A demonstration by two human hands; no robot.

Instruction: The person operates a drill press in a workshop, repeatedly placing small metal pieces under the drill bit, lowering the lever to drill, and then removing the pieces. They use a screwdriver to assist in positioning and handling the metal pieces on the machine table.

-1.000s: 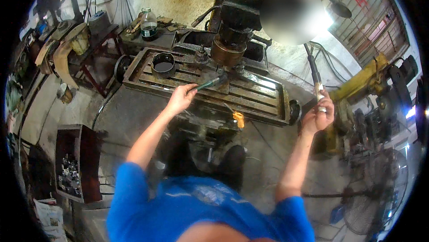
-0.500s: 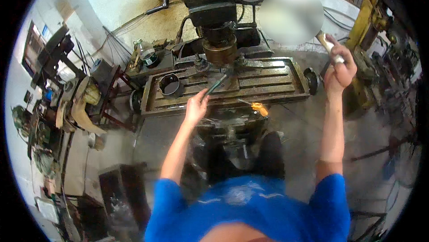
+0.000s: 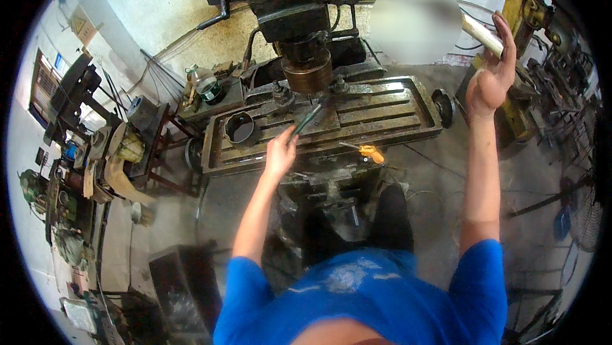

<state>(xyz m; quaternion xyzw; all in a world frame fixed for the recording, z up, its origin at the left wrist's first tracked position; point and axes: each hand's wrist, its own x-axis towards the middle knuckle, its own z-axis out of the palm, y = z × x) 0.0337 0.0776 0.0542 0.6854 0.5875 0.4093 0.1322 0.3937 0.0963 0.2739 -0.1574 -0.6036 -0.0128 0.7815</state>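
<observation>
Far left, beyond the machine: a cluttered rack (image 3: 95, 166) with metal parts and a dark stand (image 3: 150, 122) beside it. A green-capped jar (image 3: 207, 87) sits near the back left corner of the machine.

Machine table (image 3: 395, 112): a slotted, grimy metal worktop of a vertical milling or drilling machine. A dark ring-shaped sleeve (image 3: 241, 129) stands near its left end. The spindle head (image 3: 307, 71) hangs over the middle of the table, toward its back edge.

Left hand (image 3: 280, 154): positioned over the front edge of the table, left of centre, fingers closed around the lower end of a slim dark rod-like tool (image 3: 307, 119). The tool slants up and to the right, its far tip lying just below the spindle head. Whether the tip touches the table cannot be told.

An orange-handled item (image 3: 370, 152) lies at the front edge of the table, right of centre, apart from the left hand.

A round handwheel (image 3: 443, 106) sits at the right end of the table.

Right hand (image 3: 491, 77): raised well clear of the table, beyond its right end, wrapped around a pale lever handle (image 3: 479, 33) that runs up and to the left. The fingers curl over the handle, with the palm facing the camera.

The two hands are well apart.
</observation>
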